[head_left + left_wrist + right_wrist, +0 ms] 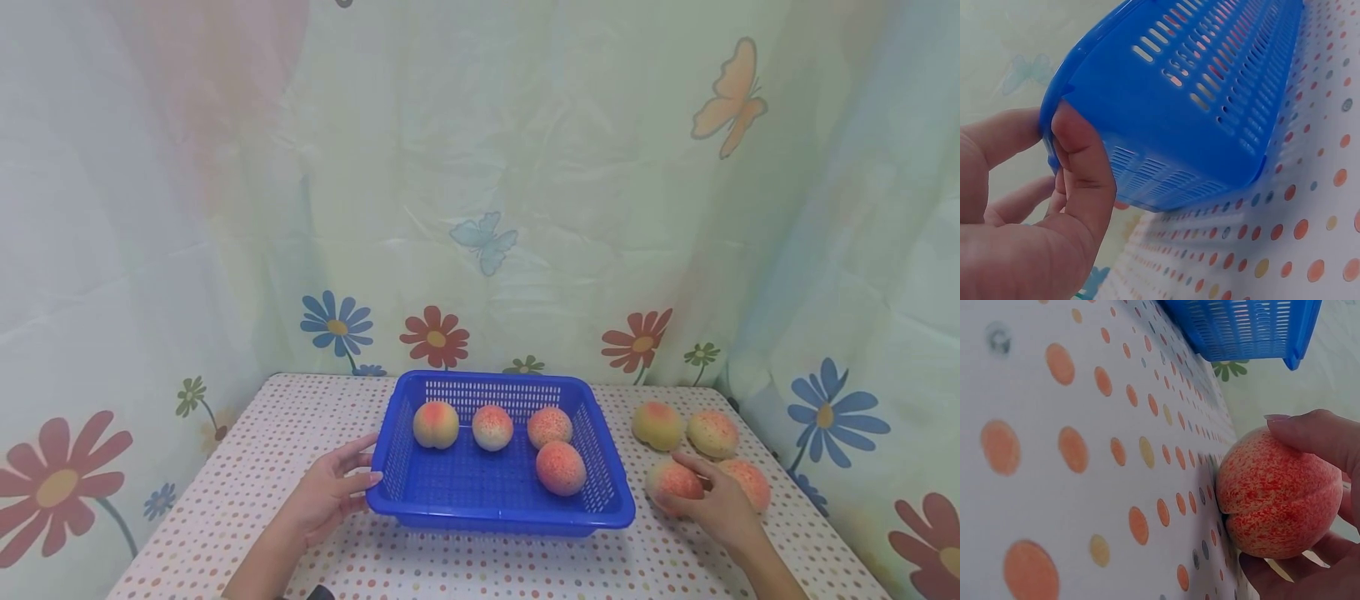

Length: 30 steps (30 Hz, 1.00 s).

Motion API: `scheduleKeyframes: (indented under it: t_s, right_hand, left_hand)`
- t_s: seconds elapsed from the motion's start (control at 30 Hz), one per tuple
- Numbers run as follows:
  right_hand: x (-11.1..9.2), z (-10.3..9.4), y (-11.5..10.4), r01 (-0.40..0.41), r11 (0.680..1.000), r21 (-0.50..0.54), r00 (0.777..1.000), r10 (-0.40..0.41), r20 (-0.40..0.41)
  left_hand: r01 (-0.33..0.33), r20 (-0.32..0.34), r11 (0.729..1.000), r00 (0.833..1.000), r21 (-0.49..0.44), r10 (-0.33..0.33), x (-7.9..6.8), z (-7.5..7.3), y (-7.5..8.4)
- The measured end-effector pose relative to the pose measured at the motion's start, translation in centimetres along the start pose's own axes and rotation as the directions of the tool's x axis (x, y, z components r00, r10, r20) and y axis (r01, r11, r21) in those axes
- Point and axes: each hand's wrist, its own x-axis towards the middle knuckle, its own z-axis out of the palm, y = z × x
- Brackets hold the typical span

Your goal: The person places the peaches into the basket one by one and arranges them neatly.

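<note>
A blue plastic basket (480,518) with slotted walls sits on the table, several peaches inside it. My left hand (330,492) is at its left side; the left wrist view shows thumb and fingers pinching the basket's rim (1057,81). To the right of the basket, my right hand (716,504) grips a red-speckled peach (1279,494), with fingers and thumb on either side. That peach appears to rest on the tabletop. Close by lie a yellow-green peach (657,427), a speckled yellowish peach (712,434) and a pinkish peach (752,483), partly behind the right hand.
In the basket are a yellow peach (436,425) at the left, a pale one (492,428) mid-back, and two reddish ones at the right, the nearer peach (561,468) larger. A dotted cloth (300,417) covers the table. A flowered curtain (525,208) hangs behind and on both sides.
</note>
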Motion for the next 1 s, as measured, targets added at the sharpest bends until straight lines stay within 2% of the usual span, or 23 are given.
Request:
scheduleKeyframes:
  t_s: [0.23, 0.5, 0.73, 1.0]
  right_hand:
    - [-0.19, -0.1, -0.28, -0.032, 0.999, 0.017, 0.999, 0.032, -0.01]
    - [-0.52, -0.18, -0.46, -0.026, 1.0, 0.011, 1.0, 0.026, -0.004]
    - [-0.66, -0.2, -0.13, 0.023, 1.0, 0.02, 1.0, -0.024, 0.004]
    - [-0.93, -0.35, -0.42, 0.099, 0.995, 0.009, 0.995, -0.099, -0.03]
  left_hand:
    - [0.004, -0.021, 1.0, 1.0, 0.001, -0.004, 0.17, 0.12, -0.04]
    - [0.0, -0.022, 1.0, 1.0, 0.005, 0.0, 0.16, 0.07, -0.14]
    - [-0.002, -0.022, 1.0, 1.0, 0.009, 0.003, 0.15, 0.12, -0.1]
    - [-0.004, -0.027, 1.0, 1.0, 0.016, 0.004, 0.02, 0.15, -0.09]
